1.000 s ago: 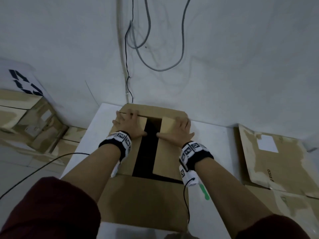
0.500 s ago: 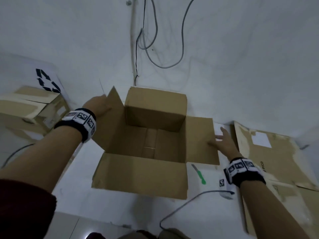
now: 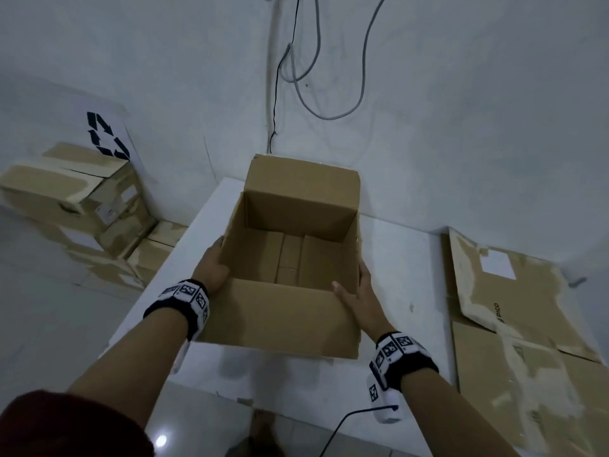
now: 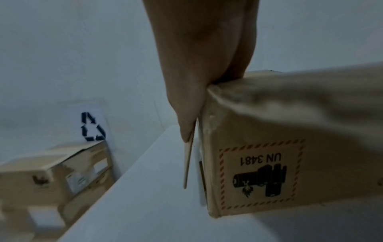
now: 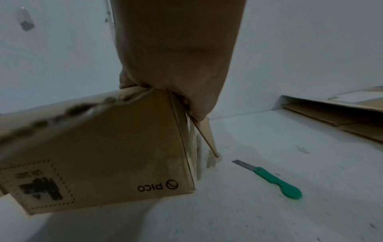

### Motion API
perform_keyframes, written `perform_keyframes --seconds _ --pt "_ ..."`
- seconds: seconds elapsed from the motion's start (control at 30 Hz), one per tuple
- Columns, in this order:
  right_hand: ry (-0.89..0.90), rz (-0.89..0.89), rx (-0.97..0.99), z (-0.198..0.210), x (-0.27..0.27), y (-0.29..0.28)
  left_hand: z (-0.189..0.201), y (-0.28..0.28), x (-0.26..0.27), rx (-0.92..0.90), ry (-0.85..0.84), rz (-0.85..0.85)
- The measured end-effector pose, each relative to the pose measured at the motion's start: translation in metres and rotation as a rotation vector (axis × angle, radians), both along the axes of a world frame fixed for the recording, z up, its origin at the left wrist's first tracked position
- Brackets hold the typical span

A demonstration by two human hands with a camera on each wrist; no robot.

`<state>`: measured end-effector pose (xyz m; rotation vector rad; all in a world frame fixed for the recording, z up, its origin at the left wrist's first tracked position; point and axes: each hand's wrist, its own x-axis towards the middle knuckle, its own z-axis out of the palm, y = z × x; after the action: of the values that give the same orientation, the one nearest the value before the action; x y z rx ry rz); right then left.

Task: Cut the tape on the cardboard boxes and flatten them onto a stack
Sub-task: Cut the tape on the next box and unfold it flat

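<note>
An open brown cardboard box [image 3: 280, 318] stands on the white table [image 3: 395, 258], with its far and near flaps up and nothing inside. My left hand [image 3: 211, 268] presses the left side flap [image 4: 188, 163] flat against the box wall near the front corner. My right hand [image 3: 359, 295] does the same on the right side, its thumb lying on the near flap. In the wrist views the left hand [image 4: 186, 81] and right hand [image 5: 176, 65] reach straight down over the box [image 5: 124, 147] corners. A green-handled knife [image 5: 273, 180] lies on the table right of the box, blade out.
Flattened cardboard sheets [image 3: 527, 324] lie stacked to the right of the table. Several taped boxes [image 3: 72, 199] are piled on the left by a recycling sign [image 3: 105, 136]. Cables [image 3: 296, 61] hang on the wall behind.
My hands first pressed on the inner flaps, then swung the side flaps outward. Now both hands have come in and hold the side flaps down against the box walls.
</note>
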<state>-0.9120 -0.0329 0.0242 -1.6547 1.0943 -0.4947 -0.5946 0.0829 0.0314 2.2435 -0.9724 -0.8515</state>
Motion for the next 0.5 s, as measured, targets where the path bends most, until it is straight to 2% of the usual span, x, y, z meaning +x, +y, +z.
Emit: perform_keyframes --seconds 0.07,0.2,0.33,0.5 --pt "0.062 0.059 -0.069 0.005 -0.001 -0.002 -0.009 0.003 0.013 0.015 -0.005 -0.009" --pt "0.273 0.285 -0.157 0.012 -0.014 -0.001 -0.039 0.0 0.029 0.036 0.004 0.016" --pt "0.432 0.261 -0.234 0.003 -0.015 0.003 -0.012 0.011 0.005 -0.02 0.047 0.045" --pt "0.693 0.284 -0.682 0.005 0.004 0.018 -0.007 0.02 -0.009 -0.138 0.114 0.059"
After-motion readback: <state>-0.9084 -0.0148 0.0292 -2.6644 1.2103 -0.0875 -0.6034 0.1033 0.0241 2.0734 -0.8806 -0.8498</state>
